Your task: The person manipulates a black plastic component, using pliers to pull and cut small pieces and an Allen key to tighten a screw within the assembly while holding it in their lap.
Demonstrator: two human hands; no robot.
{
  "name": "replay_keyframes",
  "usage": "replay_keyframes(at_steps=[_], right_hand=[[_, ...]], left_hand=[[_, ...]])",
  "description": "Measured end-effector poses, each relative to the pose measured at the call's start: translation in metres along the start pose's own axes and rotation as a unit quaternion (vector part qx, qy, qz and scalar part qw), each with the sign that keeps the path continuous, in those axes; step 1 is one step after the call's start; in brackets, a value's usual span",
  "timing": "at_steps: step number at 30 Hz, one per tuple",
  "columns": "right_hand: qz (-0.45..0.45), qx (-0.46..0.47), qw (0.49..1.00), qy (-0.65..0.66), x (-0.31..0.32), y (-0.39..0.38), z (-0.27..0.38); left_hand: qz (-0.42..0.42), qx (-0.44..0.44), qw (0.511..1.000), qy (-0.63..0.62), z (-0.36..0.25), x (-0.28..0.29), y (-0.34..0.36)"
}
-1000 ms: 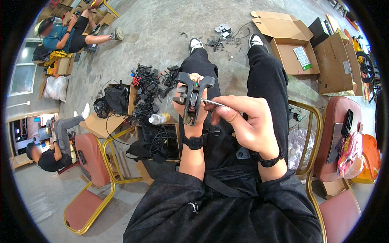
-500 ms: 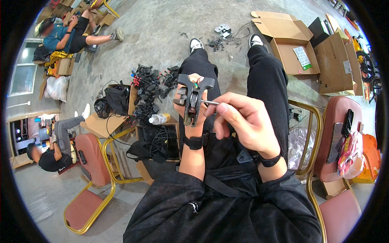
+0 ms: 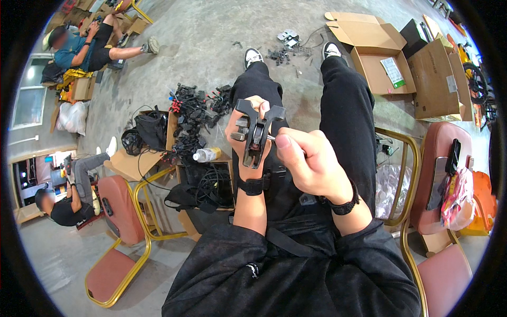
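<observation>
My left hand is closed round a black Y-shaped mechanical part, held upright over my lap with its two prongs pointing away from me. Metal pieces stick out on its left side, and a slot runs down its middle. My right hand is curled, its thumb and fingers pinching a thin metal rod-like tool. The tool's tip meets the right side of the part. Most of the tool is hidden inside my fist, so its exact kind does not show.
Black parts and cables lie heaped on the floor left of my legs, near a plastic bottle. Open cardboard boxes stand at far right. Chairs flank me. Two other people sit at left.
My right hand has turned and closed more tightly round the tool, moving closer to the part. The part has shifted slightly right and tilted a little.
</observation>
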State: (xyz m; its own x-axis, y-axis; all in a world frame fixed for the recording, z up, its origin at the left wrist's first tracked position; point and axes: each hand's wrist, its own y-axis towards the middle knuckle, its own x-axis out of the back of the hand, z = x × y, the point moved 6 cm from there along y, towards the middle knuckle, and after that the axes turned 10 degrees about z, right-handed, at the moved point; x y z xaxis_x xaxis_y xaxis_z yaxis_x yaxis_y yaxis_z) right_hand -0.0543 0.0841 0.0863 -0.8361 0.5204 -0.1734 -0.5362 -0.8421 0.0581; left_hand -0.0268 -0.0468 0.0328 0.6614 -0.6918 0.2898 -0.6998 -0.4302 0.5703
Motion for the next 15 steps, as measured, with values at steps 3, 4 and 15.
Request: replay_keyframes(at_steps=[3,4,15], right_hand=[[-0.040,0.154,0.919,-0.361,0.002,-0.002,0.022],[-0.041,0.153,0.919,-0.362,0.005,0.000,0.020],[0.013,0.185,0.936,-0.300,-0.001,-0.004,0.020]], left_hand=[[0.009,0.020,0.998,-0.060,0.009,-0.006,-0.003],[0.017,0.030,0.994,-0.099,0.011,-0.009,-0.002],[0.034,0.050,0.993,-0.098,0.004,-0.004,-0.008]])
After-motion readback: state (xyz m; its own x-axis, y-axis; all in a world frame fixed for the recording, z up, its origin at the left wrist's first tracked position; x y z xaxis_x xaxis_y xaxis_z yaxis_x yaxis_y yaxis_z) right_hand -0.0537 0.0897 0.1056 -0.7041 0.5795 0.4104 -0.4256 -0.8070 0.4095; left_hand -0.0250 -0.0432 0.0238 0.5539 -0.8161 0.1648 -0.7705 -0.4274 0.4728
